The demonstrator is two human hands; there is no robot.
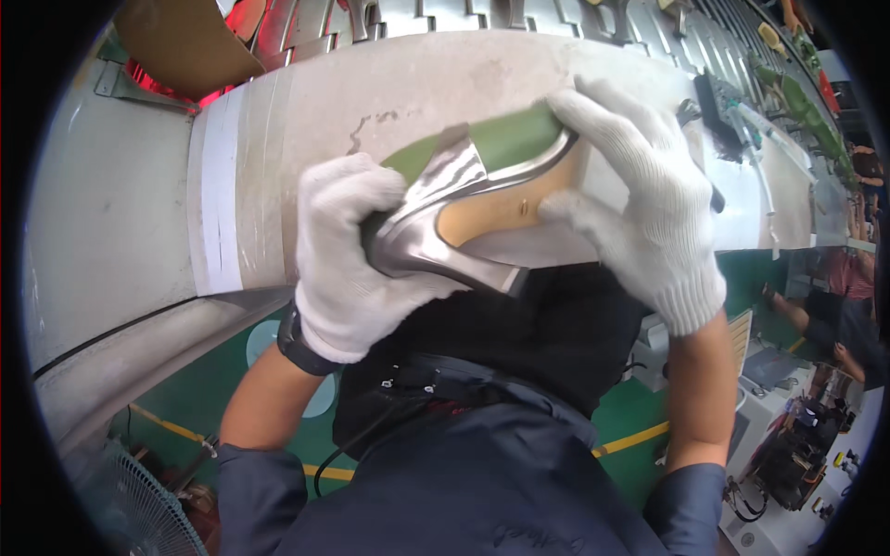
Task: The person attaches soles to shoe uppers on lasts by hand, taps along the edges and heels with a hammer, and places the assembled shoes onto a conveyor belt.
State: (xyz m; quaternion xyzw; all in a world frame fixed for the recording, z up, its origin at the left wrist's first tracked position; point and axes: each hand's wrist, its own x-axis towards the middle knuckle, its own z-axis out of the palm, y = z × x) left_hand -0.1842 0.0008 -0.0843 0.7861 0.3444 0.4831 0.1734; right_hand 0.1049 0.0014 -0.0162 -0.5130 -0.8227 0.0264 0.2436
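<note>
Seemingly examined glossy silver-and-green high-heeled shoe (473,218), clasped in white-knit-gloved left hand (338,250), straddled by wide-spread white-knit-gloved right hand (649,204), needing steady turning

Bright, fairly even light washes over a pale workbench (315,102), throwing white glints off the silver strap (454,171) of a shoe (422,232) and the metal plates (445,18) at the top. A red glow (246,18) burns at upper left beside a brown board (181,42). Blur softens the shoe's toe and the gloved right hand (644,190); dark clothing (436,491) below shows little detail. Fisheye distortion bows the bench's edges and squeezes the soft-focus background at far right against a black, rounded border.
</note>
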